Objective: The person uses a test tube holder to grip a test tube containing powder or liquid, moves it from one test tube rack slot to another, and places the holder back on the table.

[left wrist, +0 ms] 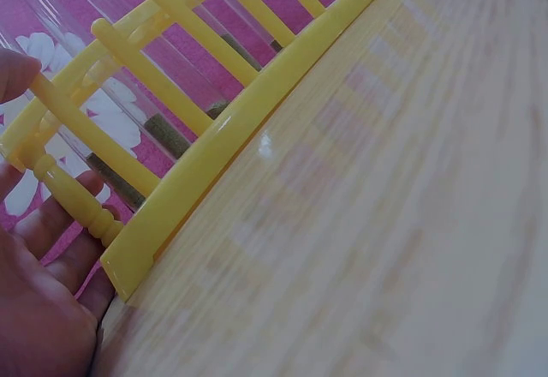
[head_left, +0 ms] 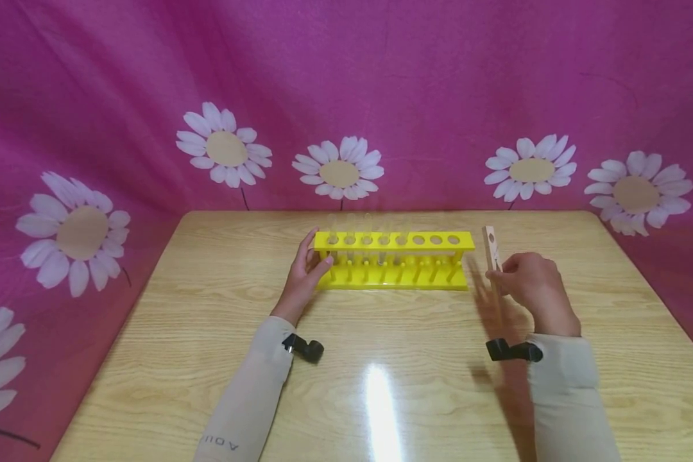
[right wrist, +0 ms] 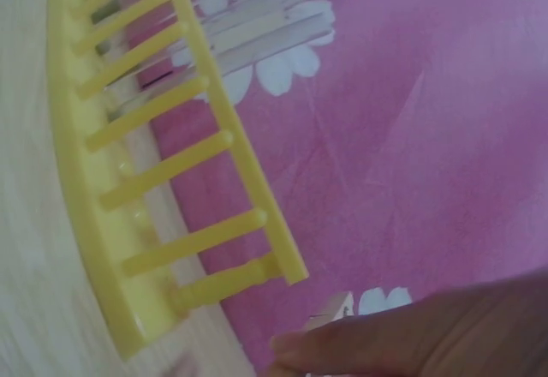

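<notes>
My left hand (head_left: 301, 281) grips the left end of a yellow test tube rack (head_left: 393, 245), thumb in front and fingers around the end post. Several clear test tubes (head_left: 367, 224) stand upright in its left holes; the holes at the right end hold none. In the left wrist view, some tubes have a dark greenish material (left wrist: 167, 135) at the bottom. Just right of the rack, my right hand (head_left: 532, 285) pinches a wooden test tube holder (head_left: 490, 242) upright between thumb and fingers. Only its tip (right wrist: 340, 307) shows past the thumb in the right wrist view.
The rack stands on a light wood-grain table (head_left: 208, 359), toward its far edge. A pink cloth (head_left: 427, 83) with white daisies hangs behind and at both sides. Drying pegs (head_left: 418, 273) rise along the rack's front.
</notes>
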Demonstrator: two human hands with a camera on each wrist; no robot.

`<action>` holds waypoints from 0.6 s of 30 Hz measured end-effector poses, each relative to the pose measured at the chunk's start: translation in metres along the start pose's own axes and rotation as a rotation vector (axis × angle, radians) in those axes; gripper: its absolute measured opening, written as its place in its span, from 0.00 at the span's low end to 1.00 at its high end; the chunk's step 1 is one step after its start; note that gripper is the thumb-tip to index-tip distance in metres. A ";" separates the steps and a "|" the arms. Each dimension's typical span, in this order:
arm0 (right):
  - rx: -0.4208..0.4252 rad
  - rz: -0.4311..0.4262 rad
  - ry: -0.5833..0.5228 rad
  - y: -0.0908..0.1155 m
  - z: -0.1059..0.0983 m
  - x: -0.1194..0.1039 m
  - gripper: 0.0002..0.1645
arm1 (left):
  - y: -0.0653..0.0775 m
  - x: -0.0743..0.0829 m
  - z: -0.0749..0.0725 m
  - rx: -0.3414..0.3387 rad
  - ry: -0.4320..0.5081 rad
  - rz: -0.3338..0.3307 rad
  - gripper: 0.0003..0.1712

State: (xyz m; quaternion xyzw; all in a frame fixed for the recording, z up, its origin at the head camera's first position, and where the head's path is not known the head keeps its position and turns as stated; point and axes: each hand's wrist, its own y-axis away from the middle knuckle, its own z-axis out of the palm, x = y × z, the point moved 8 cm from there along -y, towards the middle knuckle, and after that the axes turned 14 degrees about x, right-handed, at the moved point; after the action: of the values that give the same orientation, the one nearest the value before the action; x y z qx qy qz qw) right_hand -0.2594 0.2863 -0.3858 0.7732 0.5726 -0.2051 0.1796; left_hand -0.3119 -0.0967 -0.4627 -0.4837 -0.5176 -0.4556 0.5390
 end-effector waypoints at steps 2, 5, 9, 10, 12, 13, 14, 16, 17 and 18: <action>-0.029 -0.002 0.008 -0.001 0.004 0.003 0.23 | 0.000 0.000 0.000 0.001 0.005 0.004 0.40; -0.047 -0.013 0.017 -0.003 0.009 0.006 0.21 | 0.000 0.000 -0.001 0.001 0.009 0.008 0.39; -0.071 -0.002 0.020 -0.005 0.013 0.009 0.20 | 0.000 0.000 -0.001 0.006 0.002 0.001 0.39; -0.083 0.005 0.023 -0.005 0.015 0.010 0.21 | -0.001 0.000 -0.001 0.008 0.002 -0.001 0.39; -0.113 0.024 0.033 -0.005 0.019 0.012 0.22 | -0.001 0.000 -0.001 0.010 0.003 0.000 0.39; -0.131 0.036 0.036 -0.005 0.021 0.013 0.22 | -0.001 0.000 -0.001 0.010 0.006 0.002 0.39; -0.146 0.043 0.042 -0.005 0.023 0.015 0.22 | -0.002 0.000 -0.001 0.013 0.007 0.001 0.39; -0.171 0.051 0.047 -0.004 0.026 0.016 0.23 | -0.002 -0.001 0.000 0.016 0.002 -0.003 0.39; -0.179 0.053 0.050 -0.004 0.027 0.017 0.23 | -0.002 -0.002 0.000 0.016 -0.003 -0.007 0.39; -0.183 0.050 0.049 -0.004 0.028 0.017 0.22 | -0.002 -0.003 0.000 0.016 -0.009 -0.011 0.39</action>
State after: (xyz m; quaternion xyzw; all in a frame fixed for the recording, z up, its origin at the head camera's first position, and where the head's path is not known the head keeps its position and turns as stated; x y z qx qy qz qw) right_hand -0.2617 0.2875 -0.4185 0.7723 0.5738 -0.1285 0.2405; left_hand -0.3144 -0.0973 -0.4651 -0.4783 -0.5264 -0.4524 0.5381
